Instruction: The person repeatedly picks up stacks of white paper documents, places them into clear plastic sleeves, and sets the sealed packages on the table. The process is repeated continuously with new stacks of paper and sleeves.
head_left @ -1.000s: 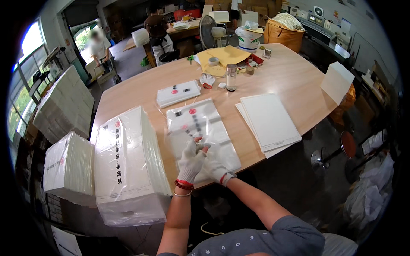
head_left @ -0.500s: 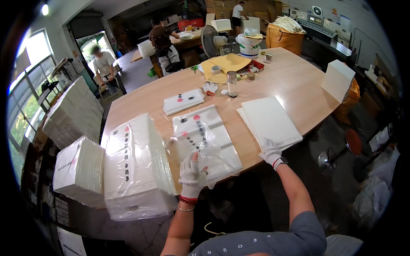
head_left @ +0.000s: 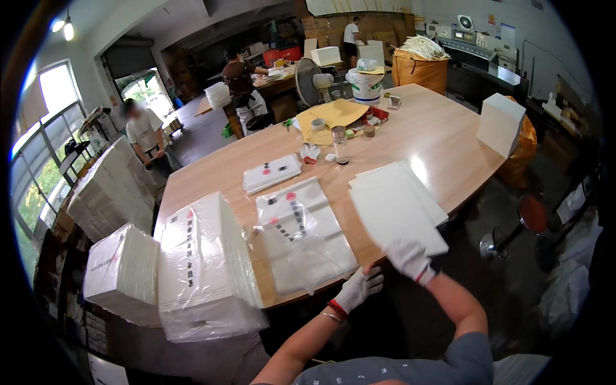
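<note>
**Sheet lifted, bag held open at table edge**

Head view: your right hand (head_left: 410, 260), gloved, gripped a white sheet stack (head_left: 398, 215) by its near corner, raised off the white pile (head_left: 401, 186) on the wooden table (head_left: 443, 128). Your left hand (head_left: 357, 289), gloved, pinched the mouth of the clear plastic bag (head_left: 308, 240) at the near table edge. Judged: the stack was not yet in the bag; insertion remained. Wrapped bundles (head_left: 205, 263) stood beside it on the left.

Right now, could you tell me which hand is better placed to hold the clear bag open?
Left, probably. The left hand sits at the near edge of the clear bag, while the right hand is busy gripping a white sheet.
</note>
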